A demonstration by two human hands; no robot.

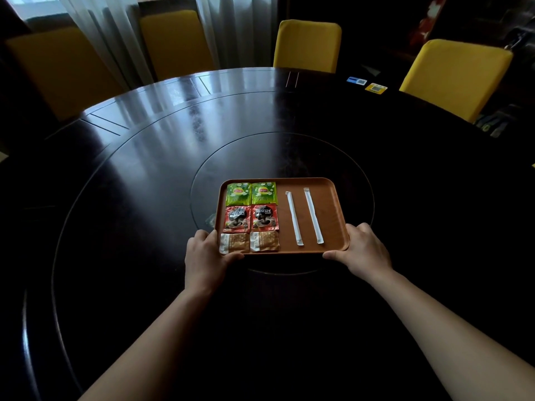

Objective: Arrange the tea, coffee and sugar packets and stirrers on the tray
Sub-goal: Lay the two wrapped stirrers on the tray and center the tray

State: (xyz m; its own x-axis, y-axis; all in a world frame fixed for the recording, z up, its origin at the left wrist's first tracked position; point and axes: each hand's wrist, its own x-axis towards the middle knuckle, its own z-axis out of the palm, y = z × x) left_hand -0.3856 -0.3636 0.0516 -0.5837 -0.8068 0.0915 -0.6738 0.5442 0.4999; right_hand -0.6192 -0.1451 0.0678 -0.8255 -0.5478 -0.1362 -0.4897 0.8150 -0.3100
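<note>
- Brown tray (327, 215) edges sit under both our grips: our left hand (206, 257) is curled round the near-left corner, our right hand (360, 250) round the near-right.
- Tea packets (250, 193), coffee packets (250, 219) and sugar packets (249, 242) fill the left half in pairs.
- Two stirrers (304, 217) lie lengthwise away from us, nearer our right hand.
- Whether the tray is lifted off the dark table (144, 169) we cannot tell.

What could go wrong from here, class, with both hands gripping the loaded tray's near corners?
1. The packets, such as the green tea packets, and the stirrers lie loose on the tray; a tilt could slide them out of their rows.
2. The left hand sits right by the sugar packets and may nudge them.
</note>
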